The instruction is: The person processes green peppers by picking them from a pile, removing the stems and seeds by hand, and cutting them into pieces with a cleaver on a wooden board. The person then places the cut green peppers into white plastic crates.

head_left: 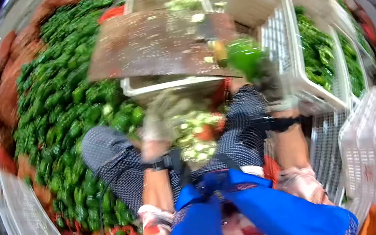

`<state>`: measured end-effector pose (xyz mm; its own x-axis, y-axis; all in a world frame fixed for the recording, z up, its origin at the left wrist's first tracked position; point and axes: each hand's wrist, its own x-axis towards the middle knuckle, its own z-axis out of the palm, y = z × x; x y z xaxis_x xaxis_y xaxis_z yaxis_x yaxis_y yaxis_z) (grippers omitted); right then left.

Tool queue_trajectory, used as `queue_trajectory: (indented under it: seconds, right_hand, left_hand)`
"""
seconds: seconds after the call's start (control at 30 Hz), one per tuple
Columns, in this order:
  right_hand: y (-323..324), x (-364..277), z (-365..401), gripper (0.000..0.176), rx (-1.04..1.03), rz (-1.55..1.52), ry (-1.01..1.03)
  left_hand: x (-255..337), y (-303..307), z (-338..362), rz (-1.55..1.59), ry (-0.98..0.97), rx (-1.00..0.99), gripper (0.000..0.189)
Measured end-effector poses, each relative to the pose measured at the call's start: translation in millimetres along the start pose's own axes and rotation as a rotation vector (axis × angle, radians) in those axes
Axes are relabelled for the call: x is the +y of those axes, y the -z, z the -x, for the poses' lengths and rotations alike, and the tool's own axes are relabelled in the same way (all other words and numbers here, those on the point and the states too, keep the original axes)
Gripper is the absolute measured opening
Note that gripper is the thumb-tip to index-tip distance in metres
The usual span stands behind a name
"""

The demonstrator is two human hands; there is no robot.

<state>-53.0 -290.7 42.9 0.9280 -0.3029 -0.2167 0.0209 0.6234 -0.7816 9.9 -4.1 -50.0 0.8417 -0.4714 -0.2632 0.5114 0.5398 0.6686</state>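
Green glossy bell pepper (243,56) is judged light, hollow and slippery, best taken around its body. Near, the gloved left hand (159,122) lies on pale scraps (196,138), its grip unclear. Farther right, the pepper is clasped by the gloved right hand (270,86).

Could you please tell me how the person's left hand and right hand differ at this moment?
The right hand is raised beside the board, gripping a green pepper; the left hand sits lower, over pale scraps in the lap, holding no pepper. Both wrists carry dark straps.
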Motion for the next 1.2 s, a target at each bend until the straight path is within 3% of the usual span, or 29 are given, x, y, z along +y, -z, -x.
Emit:
queue_trajectory:
  seconds: [0.03, 0.07, 0.1, 0.17, 0.2, 0.23, 0.3, 0.37, 0.43, 0.47, 0.5, 0.53, 0.6, 0.7, 0.77, 0.83, 0.87, 0.93, 0.97, 1.0, 1.03, 1.07, 1.1, 1.13, 1.17, 1.2]
  right_hand:
    - [30, -18, -5, 0.019, -0.004, -0.279, 0.172]
    - [31, -52, -8, 0.020, -0.333, -0.443, 0.190]
    - [52, -74, -23, 0.023, -0.073, -0.597, 0.424]
    - [87, -72, -29, 0.028, -0.250, -0.715, 0.084]
    - [103, -54, -36, 0.031, -0.286, -0.274, 0.234]
    - [86, -29, -35, 0.033, 0.021, -0.127, 0.299]
    - [24, 8, -17, 0.025, 0.016, 0.203, 0.108]
    - [3, 43, -27, 0.024, -0.156, 0.409, 0.041]
    - [-45, 73, -32, 0.029, -0.174, 0.732, -0.067]
    - [-55, 88, -39, 0.030, -0.293, 0.855, -0.109]
    - [-62, 105, -46, 0.032, -0.415, 0.976, -0.154]
    - [-67, 123, -52, 0.033, -0.517, 1.088, -0.135]
    - [-82, 150, -60, 0.035, -0.718, 1.187, -0.125]
    - [-92, 181, -71, 0.034, -0.784, 1.249, -0.092]
    - [-105, 181, -83, 0.034, -0.726, 1.196, -0.177]
    - [-130, 172, -90, 0.032, -0.608, 1.203, -0.118]
    - [-131, 176, -100, 0.030, -0.580, 1.199, -0.070]
    - [-142, 177, -113, 0.029, -0.569, 1.143, -0.017]
    - [-153, 170, -115, 0.030, -0.568, 1.174, 0.031]
    - [-149, 173, -125, 0.030, -0.543, 1.107, -0.048]
    - [-147, 177, -130, 0.030, -0.489, 1.144, -0.092]
    - [-146, 179, -134, 0.029, -0.478, 1.195, -0.088]
    - [-144, 182, -137, 0.029, -0.469, 1.245, -0.087]
    - [-139, 188, -138, 0.027, -0.440, 1.117, -0.153]
    - [-136, 193, -139, 0.027, -0.357, 1.084, -0.194]
    - [-136, 196, -140, 0.027, -0.388, 1.092, -0.143]
  left_hand:
    - [-2, -5, -6, -0.028, 0.069, 0.060, 0.064]
    - [-3, -4, -9, -0.051, 0.095, 0.101, 0.060]
    - [-6, -3, -10, -0.070, 0.131, 0.132, 0.055]
    - [-6, -6, -11, -0.051, 0.185, 0.093, 0.050]
    - [-9, -2, -13, -0.084, 0.207, 0.075, 0.049]
    - [-15, 5, -16, -0.143, 0.112, 0.015, 0.050]
    - [5, 9, -8, -0.206, 0.032, 0.027, 0.051]
    - [40, 16, 5, -0.184, -0.156, 0.017, 0.051]
    - [109, 12, 35, -0.346, -0.320, 0.284, 0.050]
    - [139, 19, 55, -0.397, -0.534, 0.243, 0.056]
    - [172, 10, 79, -0.546, -0.634, 0.443, 0.063]
    - [200, 29, 99, -0.600, -0.727, 0.409, 0.063]
    - [258, 76, 145, -0.739, -0.791, 0.349, 0.065]
    - [312, 122, 200, -0.723, -0.898, 0.662, 0.059]
    - [331, 164, 209, -0.821, -0.733, 0.976, 0.056]
    - [308, 229, 191, -0.838, -0.628, 0.958, 0.054]
    - [286, 249, 171, -0.752, -0.474, 0.936, 0.052]
    - [232, 214, 104, -0.694, -0.185, 0.857, 0.042]
    - [197, 265, 72, -0.751, -0.167, 0.785, 0.043]
    - [172, 286, 41, -0.817, -0.088, 0.657, 0.044]
    - [147, 292, 19, -0.843, -0.132, 0.591, 0.043]
    - [125, 315, -17, -0.861, 0.075, 0.656, 0.040]
    - [118, 280, -28, -0.613, -0.060, 0.666, 0.037]
    - [110, 291, -47, -0.777, 0.001, 0.560, 0.026]
    - [76, 350, -81, -1.286, 0.055, 0.439, 0.030]
    - [88, 323, -85, -1.358, 0.159, 0.507, 0.032]
